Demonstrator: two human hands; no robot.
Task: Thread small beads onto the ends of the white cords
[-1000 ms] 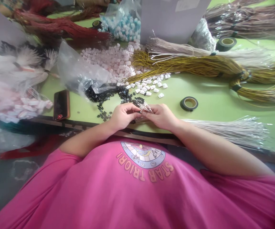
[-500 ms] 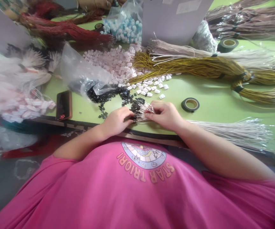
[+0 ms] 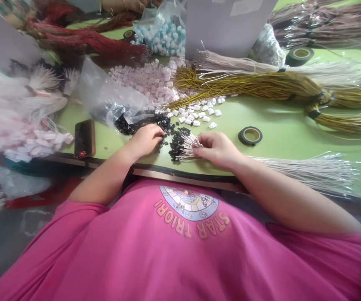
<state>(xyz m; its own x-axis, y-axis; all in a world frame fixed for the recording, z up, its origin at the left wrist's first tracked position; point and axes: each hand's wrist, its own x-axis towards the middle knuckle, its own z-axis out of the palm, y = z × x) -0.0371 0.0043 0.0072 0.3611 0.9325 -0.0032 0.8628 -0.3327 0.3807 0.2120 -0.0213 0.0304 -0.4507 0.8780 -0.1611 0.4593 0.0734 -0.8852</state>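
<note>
My right hand (image 3: 218, 149) is closed on a bundle of thin pale strings (image 3: 185, 145) whose ends carry small black beads; the bundle lies on the green table (image 3: 277, 125) and trails off to the right. My left hand (image 3: 146, 140) rests curled over a scatter of loose black beads (image 3: 143, 123) spilling from a clear plastic bag (image 3: 105, 94). Its fingertips are pinched down among the beads; what they hold, if anything, is too small to see.
White square beads (image 3: 199, 113) and a pink bead pile (image 3: 149, 79) lie behind my hands. A dark tape roll (image 3: 250, 136) sits right of them, a phone (image 3: 84, 139) at the left. Gold cord bundles (image 3: 262, 85), red cords (image 3: 83, 39) and feathery tassels (image 3: 17, 96) crowd the table.
My left hand left the string bundle and moved left and forward onto the loose black beads. My right hand kept hold of the bundle, which now lies lower on the table.
</note>
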